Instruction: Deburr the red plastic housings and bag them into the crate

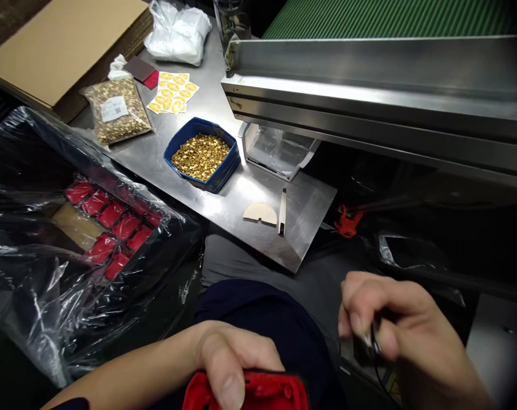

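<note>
Left hand: our left hand is partly curled around a red case, thumb pressed down over its near-side opening, so yeah, we've got a grip on it.
Red case: down at the bottom edge of the view, in front of our lap, hollow side facing us (the lower part is cut off, so we can't see all of it).
Right hand: our right hand is curled nearly closed, fingers and thumb pinching a small dark thing; it's too blurred for us to say what it is. A thin black cord hangs below it. This hand is well apart from the case.
Table: on the metal table we see a blue tub of gold bits, with a pale half-round piece and a white stick side by side near the corner.
Far end: a clear bag of gold bits sits near some yellow-and-white stickers.
Plastic on our left: red pieces lie in rows inside the clear wrap.
</note>
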The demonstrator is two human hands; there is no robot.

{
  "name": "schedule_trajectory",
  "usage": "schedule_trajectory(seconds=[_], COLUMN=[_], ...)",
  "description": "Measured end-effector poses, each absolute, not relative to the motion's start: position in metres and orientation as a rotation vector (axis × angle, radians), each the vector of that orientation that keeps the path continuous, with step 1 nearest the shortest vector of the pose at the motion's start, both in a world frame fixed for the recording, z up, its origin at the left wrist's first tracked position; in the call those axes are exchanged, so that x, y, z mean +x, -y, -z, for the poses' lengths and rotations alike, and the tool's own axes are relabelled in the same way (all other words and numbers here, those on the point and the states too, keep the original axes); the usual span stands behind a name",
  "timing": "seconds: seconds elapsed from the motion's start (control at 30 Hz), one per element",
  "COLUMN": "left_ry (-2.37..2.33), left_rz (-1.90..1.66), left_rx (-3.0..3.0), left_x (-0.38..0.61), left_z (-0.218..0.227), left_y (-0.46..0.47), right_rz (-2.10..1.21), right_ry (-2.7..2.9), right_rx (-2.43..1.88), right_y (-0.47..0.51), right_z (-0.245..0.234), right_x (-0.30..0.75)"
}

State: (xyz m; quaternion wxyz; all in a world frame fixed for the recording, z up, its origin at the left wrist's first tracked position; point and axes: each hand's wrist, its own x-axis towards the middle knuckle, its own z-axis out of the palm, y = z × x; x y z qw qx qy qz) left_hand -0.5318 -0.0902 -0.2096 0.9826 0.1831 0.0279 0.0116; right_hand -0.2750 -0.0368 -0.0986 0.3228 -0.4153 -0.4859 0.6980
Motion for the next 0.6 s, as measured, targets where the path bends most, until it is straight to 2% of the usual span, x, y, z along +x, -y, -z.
schedule_trajectory(seconds=[0.1, 0.23, 0.33, 0.43, 0.6], left_ry=[0.159, 0.012, -0.13, -0.14, -0.346], left_rz=[0.035, -0.089, -0.284, -0.497, -0.74], left_rx=[0.298, 0.092, -0.063, -0.062, -0.073], left_x=[-0.529, -0.532, -0.532, -0.529, -0.535], left_z=[0.206, 0.172, 0.151, 0.154, 0.172], left_y=[0.088, 0.072, 0.062, 0.06, 0.058], right_rz=[-1.648, -1.198, -0.932, -0.727, -0.582], right_ry=[1.274, 1.36, 1.357, 1.406, 1.551], right_rx=[-1.481, -1.907, -2.021, -2.054, -1.967], right_y=[0.035, 0.022, -0.001, -0.034, -0.068], right_z=[0.142, 0.207, 0.243, 0.265, 0.263], right_x=[-0.272, -0.28, -0.289, -0.3, -0.313])
